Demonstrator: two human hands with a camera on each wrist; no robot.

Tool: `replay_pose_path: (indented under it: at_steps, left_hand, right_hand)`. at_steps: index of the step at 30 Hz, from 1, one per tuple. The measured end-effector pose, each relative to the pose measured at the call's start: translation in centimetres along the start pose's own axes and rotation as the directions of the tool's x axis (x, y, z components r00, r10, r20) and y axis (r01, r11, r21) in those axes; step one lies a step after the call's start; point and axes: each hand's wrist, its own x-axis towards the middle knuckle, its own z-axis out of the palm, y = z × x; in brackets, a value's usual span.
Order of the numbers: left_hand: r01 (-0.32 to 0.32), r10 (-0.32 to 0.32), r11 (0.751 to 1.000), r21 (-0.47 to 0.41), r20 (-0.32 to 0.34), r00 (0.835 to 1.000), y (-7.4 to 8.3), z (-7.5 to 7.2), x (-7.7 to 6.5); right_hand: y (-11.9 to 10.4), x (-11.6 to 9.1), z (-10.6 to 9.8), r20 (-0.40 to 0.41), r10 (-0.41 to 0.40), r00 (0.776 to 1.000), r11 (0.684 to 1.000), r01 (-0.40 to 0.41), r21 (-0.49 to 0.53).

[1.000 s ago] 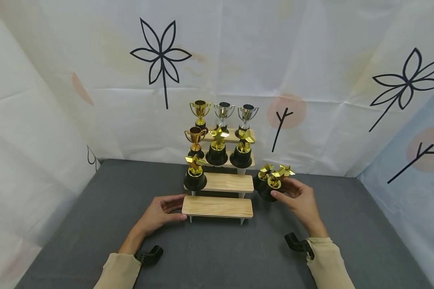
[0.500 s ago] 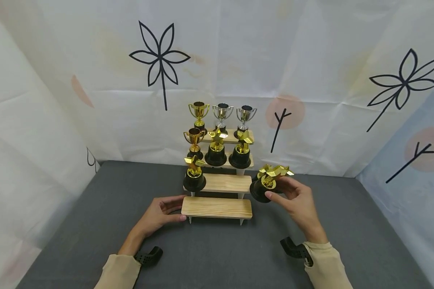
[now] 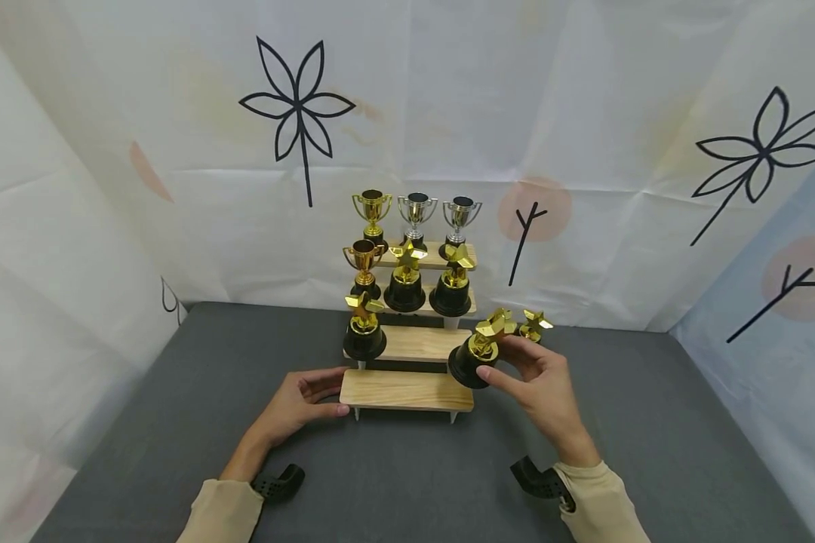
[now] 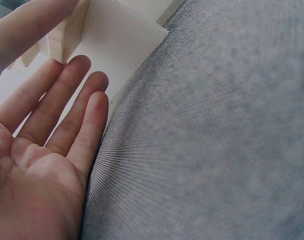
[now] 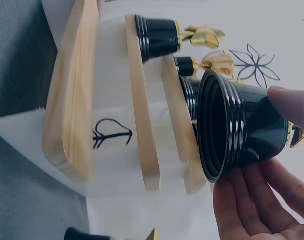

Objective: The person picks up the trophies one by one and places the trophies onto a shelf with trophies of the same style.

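Note:
My right hand (image 3: 539, 385) holds a gold star trophy (image 3: 472, 366) by its black base, thumb and fingers on opposite sides. It is tilted at the right ends of the two lower steps; in the right wrist view the base's (image 5: 259, 125) hollow underside shows, apart from the boards. My left hand (image 3: 306, 400) rests at the left end of the lowest step (image 3: 407, 390) of a tiered display stand. Its fingers (image 4: 74, 120) lie nearly straight along the stand's white side. Another star trophy (image 3: 365, 339) stands at the left of the step above.
Two star trophies (image 3: 533, 323) stand partly hidden behind my right hand and the held trophy. The second tier bears a bronze-gold cup (image 3: 364, 256) and two star trophies (image 3: 405, 290). On top are a gold cup (image 3: 372, 205) and two silver cups (image 3: 417, 209). A patterned cloth (image 3: 584, 90) hangs behind.
My right hand has lifted the star trophy away from the others on the right and brought it left to the stand. The left hand keeps its place.

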Motion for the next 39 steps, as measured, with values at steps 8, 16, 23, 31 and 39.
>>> replay_pose_path:
  at_steps: [8, 16, 23, 31, 39]
  left_hand:
    - [0.002, -0.002, 1.0, 0.002, -0.003, 1.0, -0.1, -0.1, -0.2]
    - [-0.015, 0.015, 1.0, -0.009, 0.003, 1.0, 0.1, -0.1, -0.2]
    - [-0.016, 0.016, 1.0, 0.009, 0.002, 1.0, 0.0, -0.1, -0.1]
    - [-0.02, 0.02, 1.0, 0.005, 0.005, 1.0, -0.1, -0.1, 0.0]
    - [-0.034, 0.034, 0.999, -0.002, 0.013, 0.999, -0.1, 0.0, 0.0]
  right_hand:
    - [-0.5, -0.2, 1.1, 0.011, -0.047, 0.999, 0.999, 0.047, -0.001]
    - [-0.6, 0.4, 2.5, 0.026, -0.045, 0.999, 0.999, 0.045, 0.026]
    - [-0.3, 1.5, 4.6, 0.032, -0.03, 0.999, 0.999, 0.031, -0.021]
    - [0.3, 2.9, 6.5, 0.025, 0.0, 1.0, 1.0, 0.0, 0.003]
    - [0.7, 3.6, 7.9, 0.021, 0.013, 1.0, 1.0, -0.013, -0.011]
